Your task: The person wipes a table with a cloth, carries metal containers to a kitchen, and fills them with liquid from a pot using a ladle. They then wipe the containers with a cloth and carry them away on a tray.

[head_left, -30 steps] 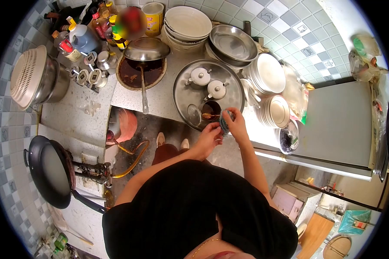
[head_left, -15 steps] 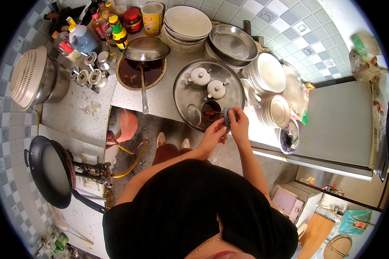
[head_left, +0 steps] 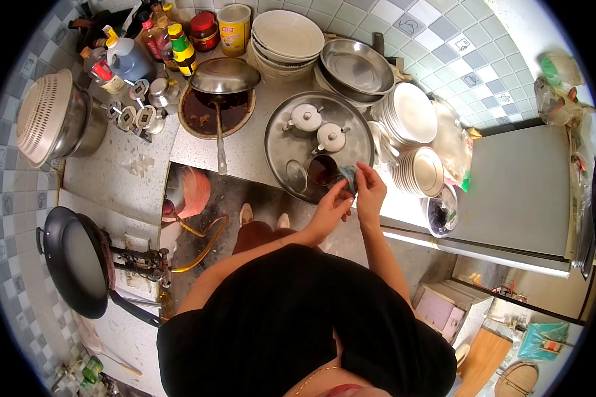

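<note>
A crumpled blue-grey cloth (head_left: 348,175) is pinched between my two hands at the right front of a round metal tray (head_left: 359,129). My left hand (head_left: 331,213) has its fingers closed at the cloth's lower left, and my right hand (head_left: 371,195) grips it from the right. Whatever the cloth may wrap is hidden. Just left of it stands an open container of dark red-brown contents (head_left: 322,170). A round, clear-looking lid (head_left: 297,175) lies beside that container. Two white lidded pots (head_left: 306,117) sit farther back on the tray.
Behind the tray are stacked bowls (head_left: 288,33) and a steel pan (head_left: 357,65). Plates (head_left: 414,112) and smaller dishes (head_left: 422,172) stand to the right. A brown-filled basin (head_left: 202,119) with a ladle (head_left: 221,149) is at left. A black wok (head_left: 79,264) rests on the stove.
Both hands have drawn slightly right with the cloth, away from the container. A thin handle that ran from the container to the cloth no longer shows there.
</note>
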Demonstrator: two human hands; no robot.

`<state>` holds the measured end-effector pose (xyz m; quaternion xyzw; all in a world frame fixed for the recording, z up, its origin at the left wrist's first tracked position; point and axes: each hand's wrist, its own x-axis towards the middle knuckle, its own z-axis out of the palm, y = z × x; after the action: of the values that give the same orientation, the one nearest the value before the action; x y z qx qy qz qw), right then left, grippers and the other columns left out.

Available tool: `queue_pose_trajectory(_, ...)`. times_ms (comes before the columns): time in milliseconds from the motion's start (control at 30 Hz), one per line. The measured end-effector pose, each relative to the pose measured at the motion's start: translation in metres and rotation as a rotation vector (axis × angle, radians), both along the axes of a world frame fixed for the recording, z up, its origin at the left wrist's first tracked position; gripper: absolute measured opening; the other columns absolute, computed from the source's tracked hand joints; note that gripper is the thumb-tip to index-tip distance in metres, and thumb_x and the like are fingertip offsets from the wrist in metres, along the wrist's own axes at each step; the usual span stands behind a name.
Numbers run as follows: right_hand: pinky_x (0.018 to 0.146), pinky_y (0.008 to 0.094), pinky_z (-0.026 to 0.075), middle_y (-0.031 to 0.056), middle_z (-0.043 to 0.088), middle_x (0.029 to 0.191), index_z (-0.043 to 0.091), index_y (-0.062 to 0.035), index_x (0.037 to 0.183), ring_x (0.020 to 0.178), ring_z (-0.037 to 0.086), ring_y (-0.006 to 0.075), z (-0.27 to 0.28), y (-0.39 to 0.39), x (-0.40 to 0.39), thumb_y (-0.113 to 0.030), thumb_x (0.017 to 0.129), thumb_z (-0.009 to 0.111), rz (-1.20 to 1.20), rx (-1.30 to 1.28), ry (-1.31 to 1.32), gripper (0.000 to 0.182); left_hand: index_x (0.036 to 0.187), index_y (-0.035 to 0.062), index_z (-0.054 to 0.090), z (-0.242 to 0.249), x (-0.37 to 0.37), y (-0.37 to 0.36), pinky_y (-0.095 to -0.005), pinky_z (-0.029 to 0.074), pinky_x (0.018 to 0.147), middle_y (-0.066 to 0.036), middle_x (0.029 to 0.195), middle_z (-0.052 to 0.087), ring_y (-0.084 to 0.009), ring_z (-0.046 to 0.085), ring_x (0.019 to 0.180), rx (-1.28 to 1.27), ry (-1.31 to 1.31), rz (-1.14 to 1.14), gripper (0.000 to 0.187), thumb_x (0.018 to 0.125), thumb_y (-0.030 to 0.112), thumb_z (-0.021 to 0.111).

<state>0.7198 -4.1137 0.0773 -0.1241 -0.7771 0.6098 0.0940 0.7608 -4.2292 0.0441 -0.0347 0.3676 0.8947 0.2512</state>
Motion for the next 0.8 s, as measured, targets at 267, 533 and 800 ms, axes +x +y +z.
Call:
queue_pose_trajectory(267,0.074,0.0251,0.049,0.0064,0.061,0.104,0.052,-0.0011,0.13,0.086,0.058,0.0123,0.006,0.008,0.007,-0.018,0.096,0.061,0.225,0.061,-0.065,0.04,0.145,0.0005,0.036,0.016,-0.015,0.002,-0.0229,0.044,0.063,-0.005,0.107,0.055,-0.0068,0.052,0.078,-0.168,0.184,0.085,0.055,0.093,-0.001,0.054)
queue_pose_trajectory(533,0.071,0.0251,0.048,0.0042,0.062,0.089,0.061,0.0022,0.116,0.079,0.057,0.0105,0.02,0.018,0.0,-0.015,0.094,0.063,0.256,0.086,-0.124,0.029,0.141,-0.0024,0.042,0.007,-0.03,0.003,-0.023,0.045,0.065,-0.004,0.107,0.056,-0.0087,0.053,0.075,-0.35,0.343,0.047,0.05,0.092,0.002,0.055)
queue_pose_trajectory(800,0.066,0.0224,0.043,-0.0007,0.063,0.082,0.066,0.0002,0.096,0.073,0.053,0.0061,-0.009,0.045,-0.008,-0.017,0.096,0.059,0.068,-0.104,-0.11,0.018,0.123,0.0021,0.057,0.086,-0.027,-0.087,-0.0214,0.045,0.069,-0.002,0.106,0.058,-0.007,0.053,0.075,-0.564,0.582,0.161,0.028,0.095,0.005,0.053)
